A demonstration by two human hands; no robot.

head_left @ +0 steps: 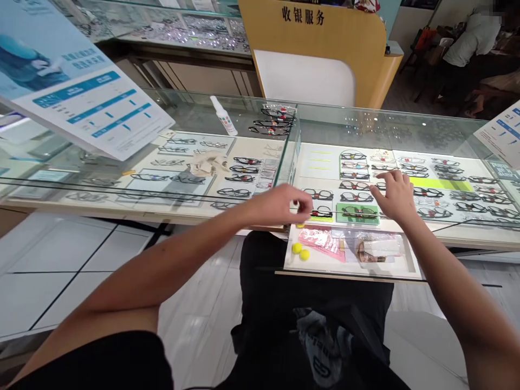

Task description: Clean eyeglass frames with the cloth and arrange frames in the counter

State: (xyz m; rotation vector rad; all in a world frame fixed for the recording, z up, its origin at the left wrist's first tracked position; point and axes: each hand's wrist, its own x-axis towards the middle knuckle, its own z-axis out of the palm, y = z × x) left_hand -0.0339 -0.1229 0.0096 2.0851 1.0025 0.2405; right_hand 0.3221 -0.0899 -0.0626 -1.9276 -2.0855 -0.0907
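Note:
My left hand (283, 205) hovers over the left end of the pulled-out drawer (411, 261). Its fingers are curled round towards the thumb, and whatever they may hold is hidden. Just below it lie small yellow balls (304, 254), beside a pink packet (320, 241) and a clear sleeve with a printed picture (376, 248). Fingers spread, my right hand (394, 195) is over the glass counter top, holding nothing. Beneath the glass near it are rows of eyeglasses (355, 196), one pair on a green card (357, 213).
A white spray bottle (224, 116) and a crumpled beige cloth (208, 163) are on the left counter. Dark-framed glasses (271, 127) lie beyond. A large printed sign (93, 103) leans at the left. Behind stands a yellow desk (312, 38); a person (473, 40) sits far right.

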